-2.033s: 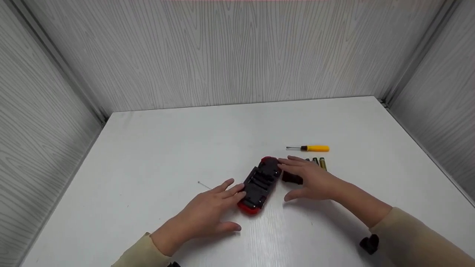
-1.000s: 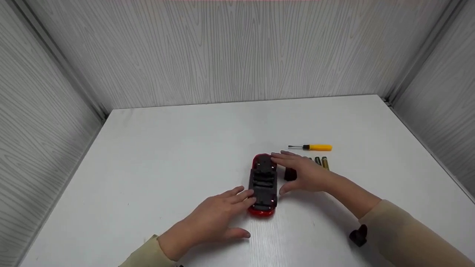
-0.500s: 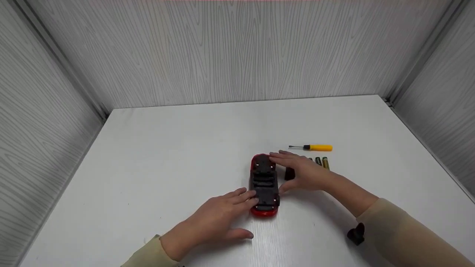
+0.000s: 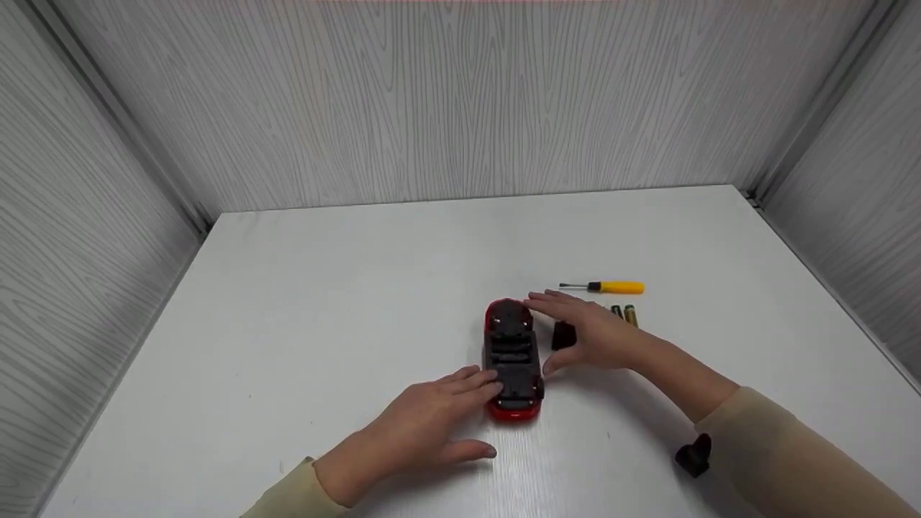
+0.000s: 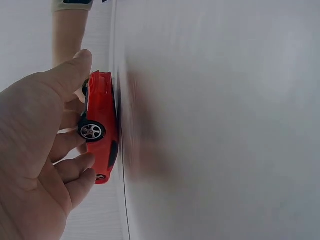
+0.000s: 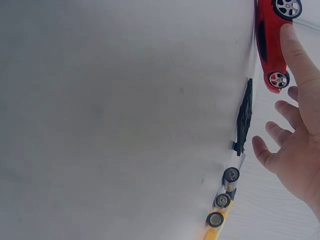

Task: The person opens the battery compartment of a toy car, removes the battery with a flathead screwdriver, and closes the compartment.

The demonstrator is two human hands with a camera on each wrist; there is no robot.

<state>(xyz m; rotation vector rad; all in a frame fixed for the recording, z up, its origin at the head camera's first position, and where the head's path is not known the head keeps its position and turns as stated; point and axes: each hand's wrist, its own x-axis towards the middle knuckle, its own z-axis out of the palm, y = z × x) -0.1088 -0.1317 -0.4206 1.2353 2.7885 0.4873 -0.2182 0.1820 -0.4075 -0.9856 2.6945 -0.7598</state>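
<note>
A red toy car [image 4: 514,385] lies upside down on the white table, its black underside facing up with an uncovered compartment of slots in the middle. My left hand [image 4: 424,421] rests its fingertips on the near left side of the car, thumb held apart. In the left wrist view the fingers reach along the wheels of the car [image 5: 102,145]. My right hand [image 4: 593,334] is at the far right side, fingers stretched out; in the right wrist view the index fingertip touches the car's side [image 6: 272,42]. Below that hand lies a black flat piece [image 4: 563,336], partly hidden.
Behind the right hand lie three small batteries [image 6: 222,200], partly covered in the head view. A screwdriver [image 4: 615,287] with a yellow handle lies beyond them. Grey wood-grain panels [image 4: 460,101] wall the table at the back and both sides.
The car has turned from a slant to nearly straight, pointing away, both hands shifting with it. A thin small thing left of the left hand no longer shows. The last half second brings hardly any movement.
</note>
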